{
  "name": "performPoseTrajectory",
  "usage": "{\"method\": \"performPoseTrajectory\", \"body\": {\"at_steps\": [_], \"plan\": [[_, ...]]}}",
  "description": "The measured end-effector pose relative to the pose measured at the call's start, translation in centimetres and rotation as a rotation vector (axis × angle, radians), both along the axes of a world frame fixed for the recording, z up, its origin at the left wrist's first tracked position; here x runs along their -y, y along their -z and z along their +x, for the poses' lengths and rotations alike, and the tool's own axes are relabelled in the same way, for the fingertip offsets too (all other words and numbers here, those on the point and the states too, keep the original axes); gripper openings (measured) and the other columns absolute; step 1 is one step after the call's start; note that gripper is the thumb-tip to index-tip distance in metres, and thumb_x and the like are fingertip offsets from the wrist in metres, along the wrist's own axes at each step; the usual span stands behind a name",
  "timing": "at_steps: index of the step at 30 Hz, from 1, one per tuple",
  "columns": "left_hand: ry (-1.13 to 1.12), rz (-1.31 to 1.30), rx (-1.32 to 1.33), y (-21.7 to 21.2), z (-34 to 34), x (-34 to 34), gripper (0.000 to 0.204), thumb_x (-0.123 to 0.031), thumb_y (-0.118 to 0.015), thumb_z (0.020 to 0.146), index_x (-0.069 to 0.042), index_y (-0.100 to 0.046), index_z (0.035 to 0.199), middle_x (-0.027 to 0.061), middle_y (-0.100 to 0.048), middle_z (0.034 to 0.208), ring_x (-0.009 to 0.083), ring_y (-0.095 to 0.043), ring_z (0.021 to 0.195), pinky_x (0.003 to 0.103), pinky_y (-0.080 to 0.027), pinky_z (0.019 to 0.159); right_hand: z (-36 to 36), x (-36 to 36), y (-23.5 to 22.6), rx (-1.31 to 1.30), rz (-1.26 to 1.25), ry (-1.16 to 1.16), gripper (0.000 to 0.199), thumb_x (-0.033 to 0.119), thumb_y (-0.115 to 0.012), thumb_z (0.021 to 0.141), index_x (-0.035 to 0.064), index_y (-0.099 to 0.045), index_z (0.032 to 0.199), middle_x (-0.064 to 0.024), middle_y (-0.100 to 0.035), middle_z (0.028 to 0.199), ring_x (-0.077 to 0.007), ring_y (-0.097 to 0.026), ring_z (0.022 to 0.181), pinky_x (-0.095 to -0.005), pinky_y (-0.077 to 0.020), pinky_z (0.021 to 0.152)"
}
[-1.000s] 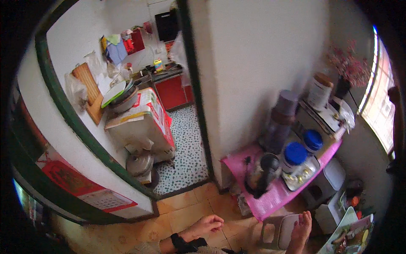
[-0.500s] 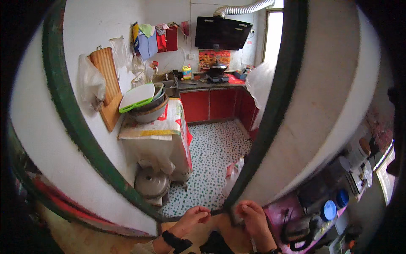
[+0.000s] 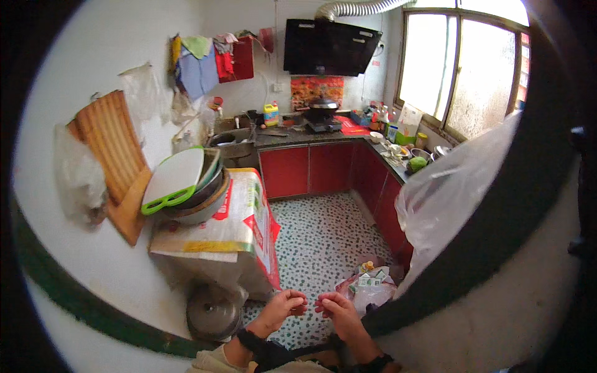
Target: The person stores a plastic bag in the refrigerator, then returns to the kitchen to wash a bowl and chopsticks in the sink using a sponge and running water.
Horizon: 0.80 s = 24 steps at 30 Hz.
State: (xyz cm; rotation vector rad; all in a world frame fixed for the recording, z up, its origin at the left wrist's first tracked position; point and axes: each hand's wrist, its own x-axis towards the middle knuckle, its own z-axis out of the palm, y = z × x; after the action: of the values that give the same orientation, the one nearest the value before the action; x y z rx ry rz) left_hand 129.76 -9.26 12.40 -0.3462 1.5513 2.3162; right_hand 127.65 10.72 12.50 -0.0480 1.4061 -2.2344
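Observation:
My left hand (image 3: 283, 311) and my right hand (image 3: 339, 313) are held up in front of me at the bottom middle, a small gap between them. Both have their fingers curled in, and nothing shows in either. Dark bands circle both wrists. Below the hands lies the speckled green-and-white floor (image 3: 317, 233). The nearest things are a bag of rubbish (image 3: 371, 291) on the floor to the right and a round metal lid (image 3: 213, 311) low on the left.
On the left, a covered table (image 3: 202, 239) carries stacked basins and a white cutting board (image 3: 177, 174) with green edging. Red cabinets (image 3: 284, 173) line the back under a counter with a stove (image 3: 323, 124). A clear plastic sheet (image 3: 444, 186) hangs at the right, beside the doorway's dark edge.
I have moved forward through the doorway into the kitchen. The window and right-hand counter have come into view, and the pink table with the kettle has left it. My hands have drawn closer together.

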Motion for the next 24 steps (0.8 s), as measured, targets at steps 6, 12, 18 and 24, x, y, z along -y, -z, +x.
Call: {"method": "performPoseTrajectory", "body": {"at_steps": [6, 12, 18, 24], "plan": [[0.136, 0.022, 0.013, 0.9, -14.3, 1.5, 0.018, -0.014, -0.058, 0.091, -0.004, -0.057, 0.106, 0.0082, -0.063, 0.098, 0.0183, -0.063, 0.086, 0.034, -0.053, 0.08, -9.0, -0.2, 2.4, 0.037, 0.033, 0.227, 0.017, 0.013, -0.056, 0.092, 0.0037, -0.06, 0.105, -0.0051, -0.065, 0.096, -0.0137, -0.061, 0.083, -0.025, -0.0436, 0.069], [0.328, 0.05, 0.011, 1.1, -27.2, 3.0, 0.017, -0.014, -0.059, 0.091, -0.004, -0.056, 0.105, 0.0081, -0.063, 0.097, 0.0191, -0.064, 0.085, 0.034, -0.053, 0.08, -18.8, -0.8, 2.5, 0.033, -0.021, 0.647, 0.016, 0.011, -0.056, 0.091, 0.0036, -0.06, 0.104, -0.0057, -0.064, 0.092, -0.0141, -0.061, 0.079, -0.025, -0.0466, 0.068], [0.325, 0.143, 0.039, 2.6, -37.0, 6.1, 0.02, -0.013, -0.057, 0.091, -0.002, -0.057, 0.108, 0.0091, -0.064, 0.098, 0.0187, -0.064, 0.085, 0.034, -0.053, 0.079, -29.1, -1.4, -0.3, -0.041, 0.063, 0.81, 0.015, 0.013, -0.056, 0.091, 0.0054, -0.06, 0.103, -0.004, -0.064, 0.093, -0.0136, -0.062, 0.078, -0.0244, -0.0459, 0.067], [0.168, 0.223, 0.089, 5.3, -46.3, 8.4, 0.014, -0.01, -0.057, 0.09, -0.004, -0.057, 0.103, 0.0079, -0.064, 0.092, 0.019, -0.063, 0.079, 0.036, -0.053, 0.075, -40.0, -4.1, 0.4, 0.009, 0.156, 0.91, 0.014, 0.013, -0.056, 0.091, 0.007, -0.06, 0.104, -0.0037, -0.065, 0.091, -0.0123, -0.062, 0.076, -0.0233, -0.0443, 0.063]]}}
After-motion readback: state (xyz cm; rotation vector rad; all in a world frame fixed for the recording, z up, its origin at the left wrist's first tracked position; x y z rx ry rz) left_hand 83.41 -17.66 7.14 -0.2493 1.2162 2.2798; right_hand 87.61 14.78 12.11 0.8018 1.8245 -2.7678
